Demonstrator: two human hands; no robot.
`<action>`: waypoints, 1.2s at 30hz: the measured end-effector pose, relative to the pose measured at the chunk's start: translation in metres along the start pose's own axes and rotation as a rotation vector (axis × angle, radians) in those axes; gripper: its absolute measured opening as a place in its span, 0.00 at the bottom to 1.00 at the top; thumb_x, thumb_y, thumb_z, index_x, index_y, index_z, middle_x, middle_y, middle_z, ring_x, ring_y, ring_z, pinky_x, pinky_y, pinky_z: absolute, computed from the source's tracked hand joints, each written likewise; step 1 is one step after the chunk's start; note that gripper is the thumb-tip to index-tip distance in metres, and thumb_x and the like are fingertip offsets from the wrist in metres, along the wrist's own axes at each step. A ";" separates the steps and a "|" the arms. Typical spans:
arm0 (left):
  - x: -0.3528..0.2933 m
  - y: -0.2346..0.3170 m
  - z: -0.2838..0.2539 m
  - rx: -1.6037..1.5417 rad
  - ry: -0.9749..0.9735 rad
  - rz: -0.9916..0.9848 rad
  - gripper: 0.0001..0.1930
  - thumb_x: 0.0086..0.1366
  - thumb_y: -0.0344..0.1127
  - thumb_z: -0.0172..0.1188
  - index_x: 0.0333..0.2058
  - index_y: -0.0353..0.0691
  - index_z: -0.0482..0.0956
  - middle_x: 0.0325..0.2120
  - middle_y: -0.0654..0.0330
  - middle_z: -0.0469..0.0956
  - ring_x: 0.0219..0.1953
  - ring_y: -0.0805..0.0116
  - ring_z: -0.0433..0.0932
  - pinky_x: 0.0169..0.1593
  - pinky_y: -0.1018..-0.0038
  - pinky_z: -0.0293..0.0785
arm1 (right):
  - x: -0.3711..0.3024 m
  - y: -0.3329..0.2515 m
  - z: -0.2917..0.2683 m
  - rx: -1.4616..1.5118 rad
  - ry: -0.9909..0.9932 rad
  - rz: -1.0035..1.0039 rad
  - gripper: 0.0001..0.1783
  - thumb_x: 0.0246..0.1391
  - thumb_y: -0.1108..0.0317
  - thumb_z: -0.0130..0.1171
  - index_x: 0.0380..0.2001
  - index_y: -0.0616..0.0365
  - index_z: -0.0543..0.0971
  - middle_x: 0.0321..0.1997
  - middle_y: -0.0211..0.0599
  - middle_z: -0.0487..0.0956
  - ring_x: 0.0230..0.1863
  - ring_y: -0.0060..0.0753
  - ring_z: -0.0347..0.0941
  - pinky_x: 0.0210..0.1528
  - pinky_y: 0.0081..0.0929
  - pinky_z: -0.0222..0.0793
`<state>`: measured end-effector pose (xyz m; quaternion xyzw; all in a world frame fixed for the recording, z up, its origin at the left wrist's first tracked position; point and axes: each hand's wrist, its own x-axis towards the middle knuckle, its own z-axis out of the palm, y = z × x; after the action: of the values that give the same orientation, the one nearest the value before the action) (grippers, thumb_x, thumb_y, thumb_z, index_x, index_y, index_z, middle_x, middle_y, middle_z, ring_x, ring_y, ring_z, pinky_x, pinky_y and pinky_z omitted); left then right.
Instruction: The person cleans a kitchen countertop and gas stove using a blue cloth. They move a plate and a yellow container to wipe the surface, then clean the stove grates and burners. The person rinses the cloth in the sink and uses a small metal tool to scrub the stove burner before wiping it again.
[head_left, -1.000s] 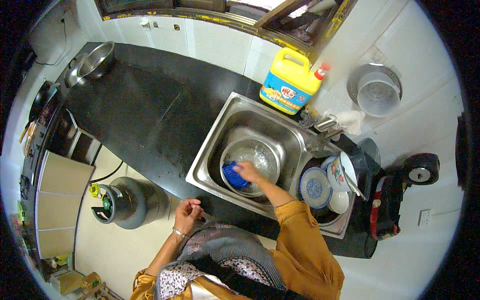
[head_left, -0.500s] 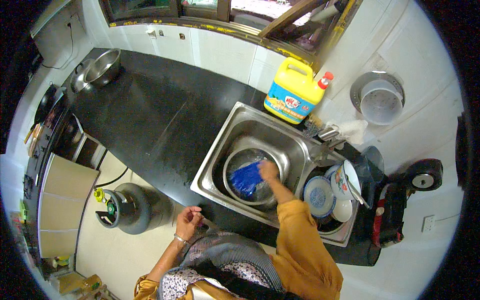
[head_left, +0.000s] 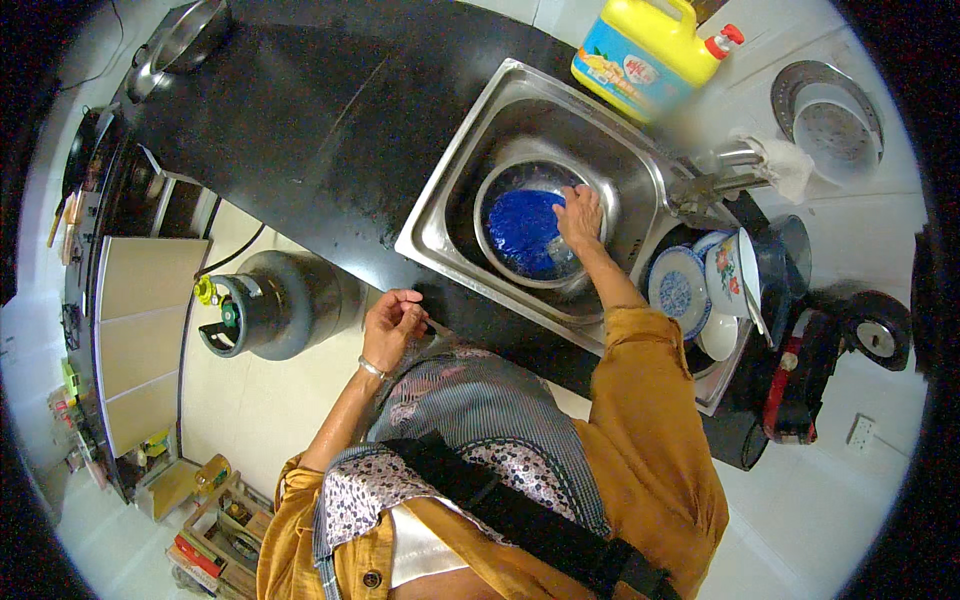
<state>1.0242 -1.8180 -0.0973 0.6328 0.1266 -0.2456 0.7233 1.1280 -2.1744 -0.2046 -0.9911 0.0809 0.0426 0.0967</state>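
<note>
In the sink sits a round steel basin with a wet blue cloth spread in it. My right hand is inside the basin, its fingers bent and closed on the cloth's right edge. Part of the basin's right rim is hidden behind that hand. My left hand stays outside the sink, by the counter's front edge and my apron. Its fingers are curled with the thumb against them, and nothing shows in them.
Stacked bowls, including a blue-patterned bowl and a floral bowl, stand right of the basin, under the faucet. Behind the sink is a yellow jug. A gas cylinder stands on the floor at the left.
The view has tilted down, so the sink appears higher. The blue cloth now lies flatter and wider in the basin, with my right hand still at its right edge. My left hand has barely moved.
</note>
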 end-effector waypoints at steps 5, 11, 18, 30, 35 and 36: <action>0.016 0.000 0.006 -0.007 -0.040 0.005 0.08 0.62 0.30 0.54 0.40 0.38 0.71 0.26 0.63 0.74 0.27 0.77 0.74 0.30 0.81 0.72 | -0.014 0.007 0.044 0.077 -0.243 -0.211 0.22 0.43 0.65 0.62 0.44 0.52 0.73 0.45 0.40 0.71 0.50 0.47 0.64 0.51 0.42 0.59; 0.012 0.020 0.018 0.028 -0.055 -0.017 0.09 0.61 0.29 0.54 0.40 0.36 0.70 0.26 0.63 0.74 0.27 0.77 0.73 0.30 0.81 0.72 | -0.010 0.028 0.051 0.552 -0.267 -0.130 0.12 0.48 0.64 0.58 0.34 0.59 0.79 0.29 0.44 0.79 0.32 0.42 0.74 0.39 0.33 0.67; 0.003 0.015 0.029 0.008 -0.100 0.005 0.08 0.61 0.29 0.53 0.39 0.35 0.71 0.25 0.63 0.74 0.25 0.76 0.72 0.30 0.80 0.71 | -0.012 0.011 0.072 0.677 0.196 -0.009 0.12 0.56 0.61 0.48 0.28 0.59 0.71 0.27 0.48 0.74 0.30 0.49 0.70 0.35 0.40 0.64; 0.006 0.017 0.022 0.023 -0.094 -0.009 0.08 0.62 0.27 0.52 0.40 0.35 0.71 0.25 0.61 0.74 0.26 0.75 0.73 0.31 0.79 0.73 | 0.008 -0.003 0.026 0.017 -0.014 0.173 0.31 0.48 0.57 0.59 0.55 0.48 0.65 0.46 0.50 0.69 0.48 0.52 0.64 0.51 0.42 0.61; 0.019 0.023 0.060 -0.132 -0.259 0.010 0.08 0.63 0.29 0.51 0.40 0.37 0.71 0.25 0.59 0.76 0.24 0.73 0.75 0.28 0.77 0.75 | -0.022 0.000 0.052 0.505 -0.157 0.049 0.38 0.40 0.60 0.66 0.54 0.59 0.64 0.50 0.56 0.70 0.51 0.52 0.67 0.51 0.41 0.62; 0.019 0.036 0.071 -0.083 -0.254 0.017 0.07 0.63 0.28 0.51 0.40 0.38 0.71 0.24 0.60 0.76 0.24 0.73 0.75 0.27 0.77 0.76 | -0.031 -0.016 0.017 0.400 -0.124 0.010 0.37 0.38 0.57 0.68 0.51 0.62 0.66 0.47 0.53 0.73 0.49 0.52 0.69 0.50 0.41 0.63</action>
<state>1.0494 -1.8884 -0.0638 0.5672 0.0387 -0.3124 0.7610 1.0986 -2.1511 -0.2147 -0.9473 0.0864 0.0870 0.2961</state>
